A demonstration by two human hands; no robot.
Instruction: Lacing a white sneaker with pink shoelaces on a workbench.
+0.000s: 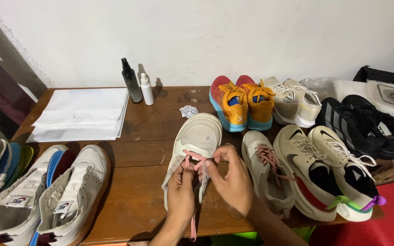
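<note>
i see both hands pinching a pink lace point(196, 156) over a white sneaker point(197, 141) near the table point(137, 191) front edge, left hand point(180, 196) steadying low, right hand point(233, 180) fingers grasping the upper strand to feed it across the eyelets.

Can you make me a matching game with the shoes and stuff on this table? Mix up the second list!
Things:
1. pink lace
2. orange shoes
3. spray bottles
4. white paper bags

Places:
A. back of the table by the wall, left of the orange shoes
B. far left of the table
C. between both hands
D. behind the shoe being laced

Pairs: 1-C, 2-D, 3-A, 4-B
</note>
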